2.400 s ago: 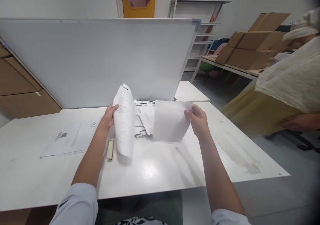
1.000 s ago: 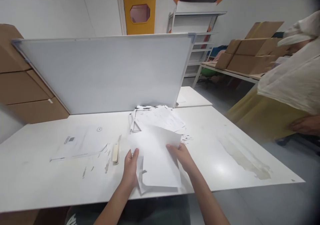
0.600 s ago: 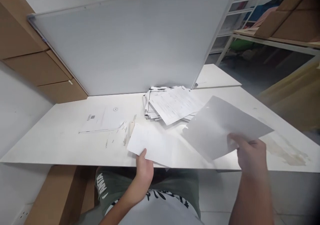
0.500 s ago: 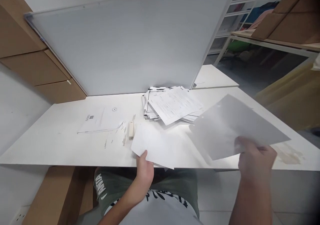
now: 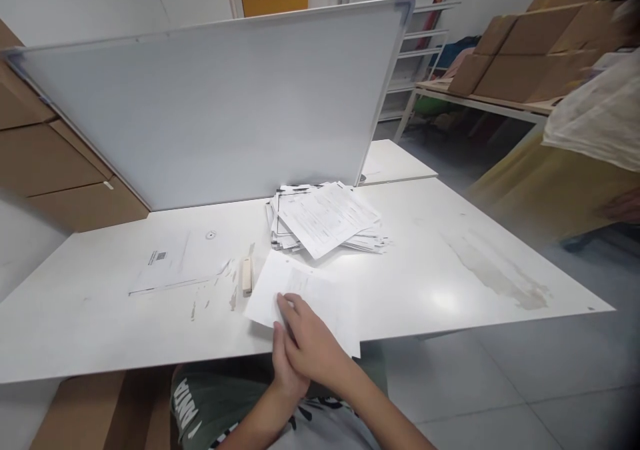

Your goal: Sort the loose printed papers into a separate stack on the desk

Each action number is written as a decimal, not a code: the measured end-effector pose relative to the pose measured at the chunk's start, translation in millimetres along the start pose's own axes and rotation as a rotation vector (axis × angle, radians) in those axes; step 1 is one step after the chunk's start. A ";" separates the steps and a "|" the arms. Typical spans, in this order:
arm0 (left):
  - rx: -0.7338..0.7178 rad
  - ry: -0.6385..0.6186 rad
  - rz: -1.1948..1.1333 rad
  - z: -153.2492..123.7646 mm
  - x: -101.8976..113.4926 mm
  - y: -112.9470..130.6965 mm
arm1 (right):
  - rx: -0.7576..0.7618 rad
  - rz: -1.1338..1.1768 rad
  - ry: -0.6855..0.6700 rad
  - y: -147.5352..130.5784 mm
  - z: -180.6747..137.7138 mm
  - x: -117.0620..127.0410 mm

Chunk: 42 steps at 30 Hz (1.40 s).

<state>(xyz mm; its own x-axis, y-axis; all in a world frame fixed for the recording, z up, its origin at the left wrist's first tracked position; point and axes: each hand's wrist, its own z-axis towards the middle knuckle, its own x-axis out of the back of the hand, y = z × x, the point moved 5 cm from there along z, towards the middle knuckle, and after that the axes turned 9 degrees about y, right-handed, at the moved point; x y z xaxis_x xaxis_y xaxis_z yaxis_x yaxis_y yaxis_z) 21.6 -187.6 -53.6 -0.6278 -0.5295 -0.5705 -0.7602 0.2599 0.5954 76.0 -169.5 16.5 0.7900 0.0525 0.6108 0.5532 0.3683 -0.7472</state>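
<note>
A few white sheets of paper (image 5: 327, 297) lie at the table's front edge, overlapping and slightly fanned, with punched holes along the far side. My left hand (image 5: 290, 375) grips their near edge, thumb on top. My right hand (image 5: 317, 343) crosses over the left one, fingers bent onto the same sheets; its thumb is hidden. Just left of the paper rests a small cream oblong item (image 5: 247, 277), its kind unclear. Behind the sheets is an untidy stack of printed papers (image 5: 327, 217).
A large whiteboard (image 5: 215, 103) leans at the back of the white table (image 5: 430, 257). Cardboard boxes (image 5: 70, 163) are piled at the left. A person in a yellow garment (image 5: 545, 187) stands at the right, beside another table with cardboard boxes (image 5: 530, 57).
My right hand has swung left with its sheet and now meets my left hand at the paper. The view has turned right, showing more of the person there.
</note>
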 end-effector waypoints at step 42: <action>-0.549 -0.341 0.912 30.7 75.2 107.6 | -0.272 0.479 0.304 103.8 -35.0 31.5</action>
<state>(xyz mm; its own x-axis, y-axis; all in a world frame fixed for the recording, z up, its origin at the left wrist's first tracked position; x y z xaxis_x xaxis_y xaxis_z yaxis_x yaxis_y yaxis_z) -112.5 -174.6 -49.7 -0.9899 -0.0517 0.1321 0.1321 0.0020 0.9912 167.6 -162.1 -51.0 0.9845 -0.1275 0.1201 0.1353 0.1180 -0.9838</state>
